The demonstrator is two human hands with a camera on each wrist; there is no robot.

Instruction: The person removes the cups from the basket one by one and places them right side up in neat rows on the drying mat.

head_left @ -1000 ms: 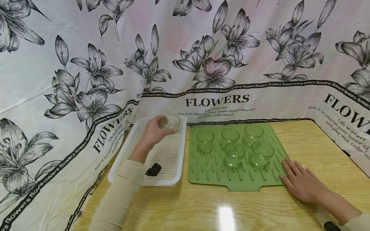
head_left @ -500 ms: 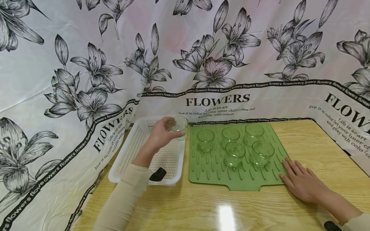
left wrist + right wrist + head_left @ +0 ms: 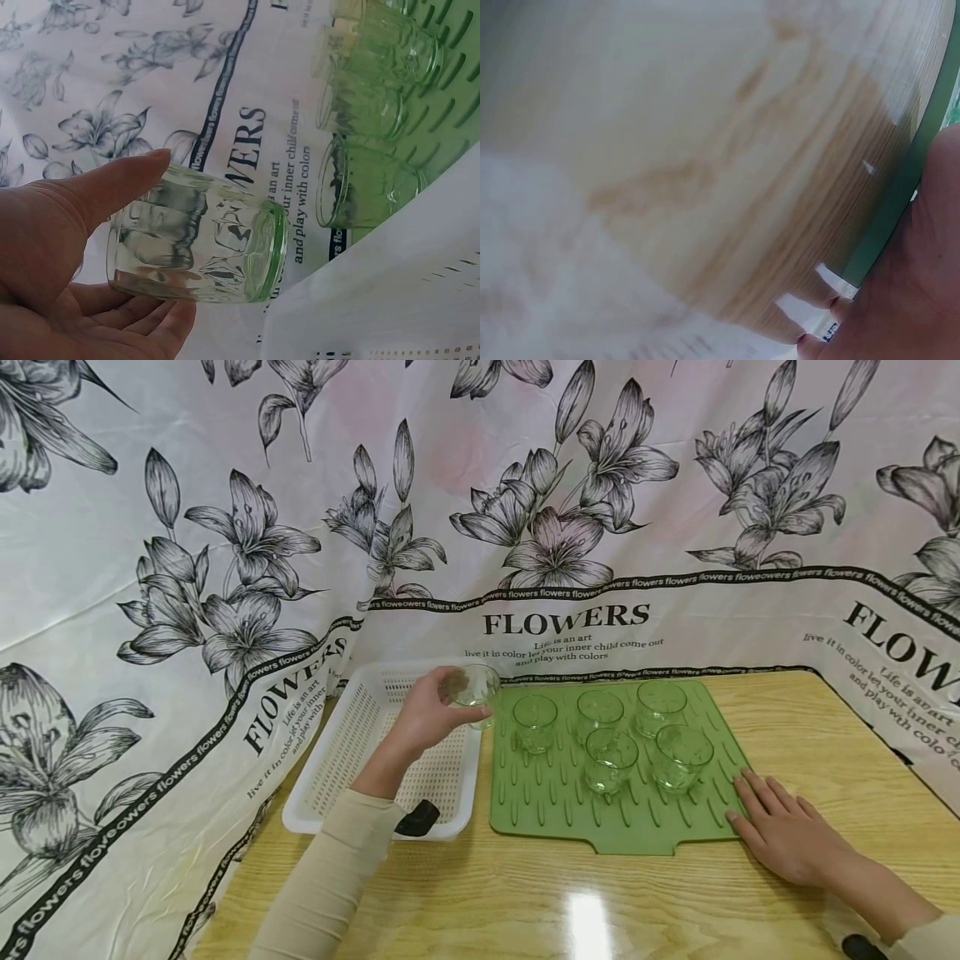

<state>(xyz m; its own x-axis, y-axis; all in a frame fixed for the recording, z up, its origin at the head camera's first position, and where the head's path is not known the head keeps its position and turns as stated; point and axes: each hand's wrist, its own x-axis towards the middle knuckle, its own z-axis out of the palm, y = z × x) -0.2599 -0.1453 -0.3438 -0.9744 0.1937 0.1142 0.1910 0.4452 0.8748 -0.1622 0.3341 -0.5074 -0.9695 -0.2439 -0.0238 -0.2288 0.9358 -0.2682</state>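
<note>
In the head view my left hand point(image 3: 429, 714) grips a clear drinking glass point(image 3: 480, 687) above the right rim of the white plastic basket point(image 3: 300, 802). The left wrist view shows that glass point(image 3: 199, 240) between thumb and fingers, its thick greenish base pointing away from the palm. Several similar glasses point(image 3: 535, 724) stand upright on the green drying mat point(image 3: 540, 814) to the right. My right hand point(image 3: 787, 831) lies flat with spread fingers on the table, its fingertips at the mat's right edge. In the right wrist view part of that hand point(image 3: 915, 300) shows beside the green edge.
The wooden table point(image 3: 525, 902) carries the basket and mat side by side. Behind them hangs a white flower-printed cloth point(image 3: 420, 635). A black piece point(image 3: 417, 818) shows by the left sleeve, over the basket's front. The basket wall point(image 3: 375, 277) rises between the held glass and the mat.
My left hand has moved right with the glass, from over the basket to its right rim beside the mat. The black piece by the sleeve moved along with it. My right hand stays put.
</note>
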